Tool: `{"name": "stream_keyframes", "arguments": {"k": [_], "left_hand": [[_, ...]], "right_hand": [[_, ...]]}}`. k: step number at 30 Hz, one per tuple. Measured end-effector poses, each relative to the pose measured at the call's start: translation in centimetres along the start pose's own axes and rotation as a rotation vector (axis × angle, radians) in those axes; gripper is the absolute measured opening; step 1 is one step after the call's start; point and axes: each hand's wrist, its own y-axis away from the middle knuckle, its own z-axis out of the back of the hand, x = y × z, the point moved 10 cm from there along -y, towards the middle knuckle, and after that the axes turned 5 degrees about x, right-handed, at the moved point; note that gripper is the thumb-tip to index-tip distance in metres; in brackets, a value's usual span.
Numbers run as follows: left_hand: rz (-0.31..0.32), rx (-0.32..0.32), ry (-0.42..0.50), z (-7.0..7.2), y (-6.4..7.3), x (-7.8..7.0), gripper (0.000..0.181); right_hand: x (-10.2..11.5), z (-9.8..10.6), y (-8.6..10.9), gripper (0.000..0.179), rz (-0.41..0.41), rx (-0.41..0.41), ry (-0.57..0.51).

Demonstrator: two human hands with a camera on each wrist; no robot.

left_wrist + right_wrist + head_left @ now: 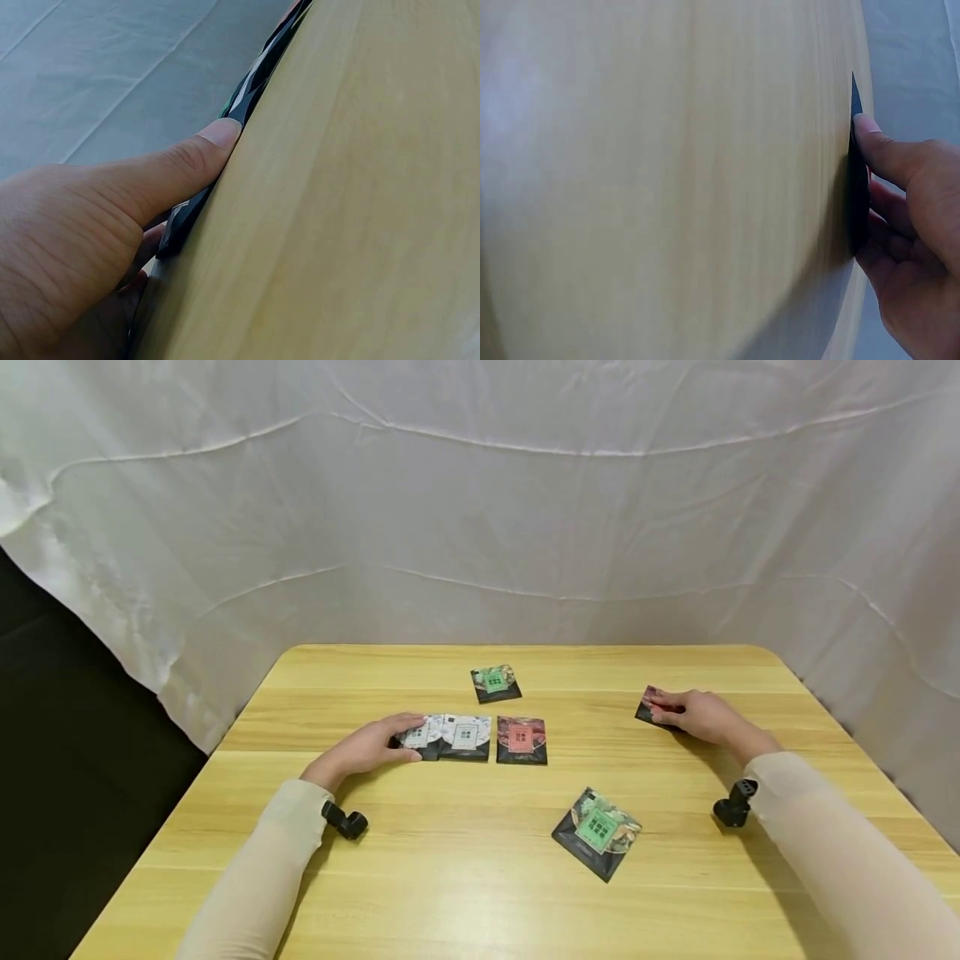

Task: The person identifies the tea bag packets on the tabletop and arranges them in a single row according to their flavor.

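- Pinching a red-and-black packet (645, 711) at its right side, the right hand (708, 717) is toward the right of the table (450, 893) in the head view. The packet looks thin and light, best taken by an edge.
- Holding the left white packet (430, 740), also in the head view, the left hand (367, 747) has its thumb at the near edge and fingers at the far edge. Just beside are the right white packet (465, 738) and a flat red packet (522, 741). Their sheen suggests slippery film, so opposite edges probably give surer purchase than the face.
- Lying along the packet's near edge in the left wrist view, the thumb is straight; the partly hidden fingers bend behind. The uneven profile hints at a soft filling; how hard they press, I cannot tell.
- Keeping its shape edge-on in the right wrist view, the red-and-black packet seems stiff enough for a corner hold, thumb opposite bent fingers. Squeezing hard might crease it.
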Motion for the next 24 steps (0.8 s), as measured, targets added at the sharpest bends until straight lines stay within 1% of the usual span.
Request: {"name": "stream_keyframes", "arguments": {"k": [10, 14, 19, 24], "left_hand": [[-0.003, -0.002, -0.016, -0.1, 0.0, 0.1, 0.073], [-0.01, -0.003, -0.017, 0.0, 0.0, 0.1, 0.073], [-0.004, -0.005, -0.01, -0.1, 0.0, 0.2, 0.073], [-0.003, -0.004, -0.001, -0.1, 0.0, 0.1, 0.072]], "right_hand": [[2.3, -0.4, 0.0, 0.06, 0.062, -0.026, -0.002], [3.1, -0.7, -0.1, 0.058, 0.078, -0.032, -0.006], [4.3, -0.9, -0.2, 0.055, 0.096, -0.048, -0.02], [5.5, -1.4, -0.2, 0.054, 0.121, -0.031, -0.03]]}}
